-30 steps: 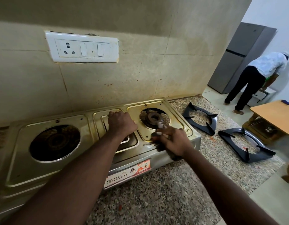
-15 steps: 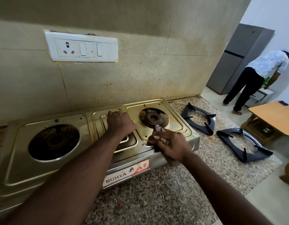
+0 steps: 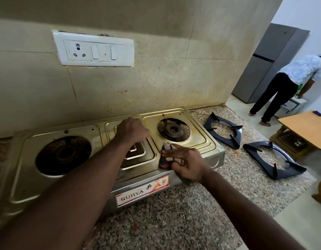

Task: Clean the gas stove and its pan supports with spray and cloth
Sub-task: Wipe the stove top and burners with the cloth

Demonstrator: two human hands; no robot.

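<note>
**A:** Hands?

**B:** The right hand [image 3: 186,163] is gripping the cloth [image 3: 167,148], bunched up, and pressing it onto the gas stove [image 3: 199,139] top at the front, just beside the right burner [image 3: 172,129]. The left hand [image 3: 131,130] is resting knuckles-up on the centre recess [image 3: 138,156] with its fingers curled under. Can't tell if it's holding anything.

**A:** How's the stuff handling?

**B:** The cloth is looking soft, limp and light. A dark end is poking out under the wrist. Best wadded tight, so the fingers are pushing through it rather than dragging loose ends. The stove top is reading as thin pressed steel: smooth, and probably slick once wet. The body may be light enough to skid on the granite counter [image 3: 174,222], so bracing it with the left hand is making sense.

**A:** Pan supports?

**B:** Both are lying flat on the counter to the right of the stove, one [image 3: 234,141] near it and the other [image 3: 251,149] further out, not touching. I'm judging them rigid, heavier metal with pointed prongs. Take them by the outer frame, between the prongs.

**A:** Containers?

**B:** The right well is holding its burner head, which is brown with a grimy ring around it. The left well [image 3: 63,154] is showing dark and its burner is barely readable. The hand is covering most of the centre recess, and nothing else is discernible there. No spray bottle is showing.
</note>
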